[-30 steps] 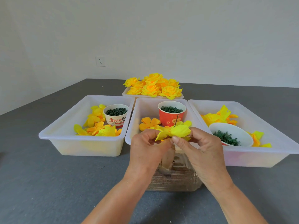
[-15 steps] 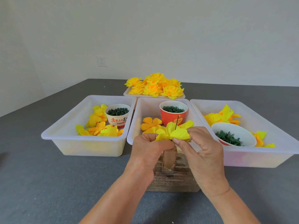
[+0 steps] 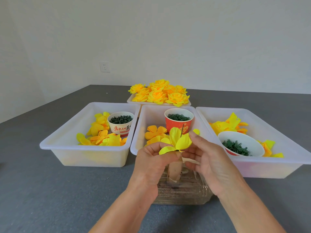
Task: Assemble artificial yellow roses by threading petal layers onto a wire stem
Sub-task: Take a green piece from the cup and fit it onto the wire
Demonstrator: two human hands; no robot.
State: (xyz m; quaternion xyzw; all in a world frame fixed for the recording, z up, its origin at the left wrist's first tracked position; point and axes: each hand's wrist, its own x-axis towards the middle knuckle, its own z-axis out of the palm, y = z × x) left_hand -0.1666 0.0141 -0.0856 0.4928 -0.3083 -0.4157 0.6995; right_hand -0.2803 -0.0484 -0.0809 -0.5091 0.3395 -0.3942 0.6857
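While the wire stem (image 3: 182,130) stands nearly upright between the two hands, its dark tip pokes up through the middle of a yellow petal layer (image 3: 175,142), so the coming move runs down along the wire's long axis, towards the paper-wrapped holder (image 3: 175,170) below. The left hand (image 3: 151,163) curls round the underside of the layer, fingertips pinching at its centre where the wire passes. The right hand (image 3: 204,157) comes in from the other side, thumb and forefinger closing on the centre just beneath the petals, the other fingers loosely bent. Both hands are about equally near, directly in front of the middle bin (image 3: 137,147). I judge the layer needs seating lower on the wire. Finished roses (image 3: 159,94) lie well beyond.
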